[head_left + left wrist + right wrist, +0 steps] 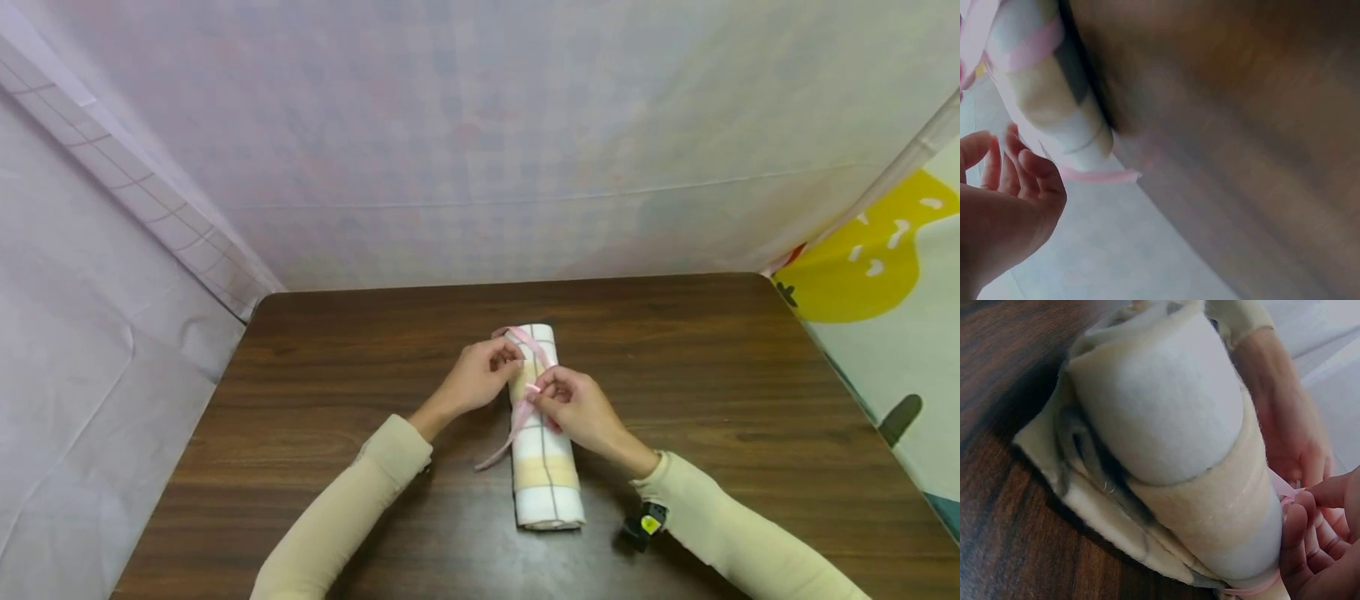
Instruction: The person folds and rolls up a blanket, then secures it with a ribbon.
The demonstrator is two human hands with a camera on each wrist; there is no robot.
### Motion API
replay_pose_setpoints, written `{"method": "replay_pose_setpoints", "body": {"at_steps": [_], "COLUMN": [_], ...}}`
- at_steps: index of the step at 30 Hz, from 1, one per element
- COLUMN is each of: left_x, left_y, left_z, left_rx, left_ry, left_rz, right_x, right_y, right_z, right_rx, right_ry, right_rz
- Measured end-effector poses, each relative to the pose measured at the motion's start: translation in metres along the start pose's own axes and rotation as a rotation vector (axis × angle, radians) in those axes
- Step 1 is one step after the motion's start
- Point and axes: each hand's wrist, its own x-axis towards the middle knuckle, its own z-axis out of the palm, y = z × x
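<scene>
A rolled-up white cloth with grey lines and pale yellow bands lies lengthwise on the table, its layered end showing in the right wrist view. Pink ribbon goes around the roll, one tail hanging over its left side and another part lying across its far end. My right hand pinches the ribbon between thumb and forefinger above the middle of the roll. On the far left side of the roll, my left hand hovers with loosely bent fingers. Nothing shows between its fingertips in the left wrist view.
The dark wood-grain table runs back to a pale hanging cloth. White sheeting hangs at the left. A printed cloth with a yellow shape stands at the right. A black wrist device sits at the right cuff.
</scene>
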Motion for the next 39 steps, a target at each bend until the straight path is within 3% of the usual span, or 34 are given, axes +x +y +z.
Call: {"method": "replay_pose_setpoints", "body": {"at_steps": [4,9,11,15,20,26,30,35,39], "left_x": [0.015,0.028,0.03,0.028,0.021,0.004,-0.008,-0.025,-0.036], "left_y": [0.005,0.005,0.004,0.002,-0.001,0.003,0.008,0.012,0.015], "left_z": [0.0,0.001,0.001,-0.001,-0.005,-0.016,-0.025,-0.034,-0.036], "left_rx": [0.156,0.345,0.419,0.561,0.639,0.533,0.348,0.058,-0.055], "left_ry": [-0.031,-0.181,-0.21,-0.155,-0.094,-0.172,-0.244,-0.327,-0.346], "left_rz": [0.068,0.133,0.151,0.229,0.289,0.18,0.065,-0.147,-0.253], "right_x": [0.0,0.001,0.0,0.0,0.0,-0.002,-0.006,-0.01,-0.01], "right_y": [0.0,0.001,0.0,-0.001,0.0,-0.003,-0.019,-0.035,-0.037], "right_z": [0.001,0.001,0.001,0.0,0.0,0.001,0.001,0.002,0.004], "right_rx": [0.007,0.004,0.003,0.002,0.002,-0.028,-0.055,-0.072,-0.073], "right_ry": [-0.006,-0.011,-0.013,-0.008,0.014,0.038,0.042,0.041,0.038], "right_rz": [-0.003,-0.029,-0.038,-0.034,-0.02,-0.022,-0.034,-0.045,-0.079]}}
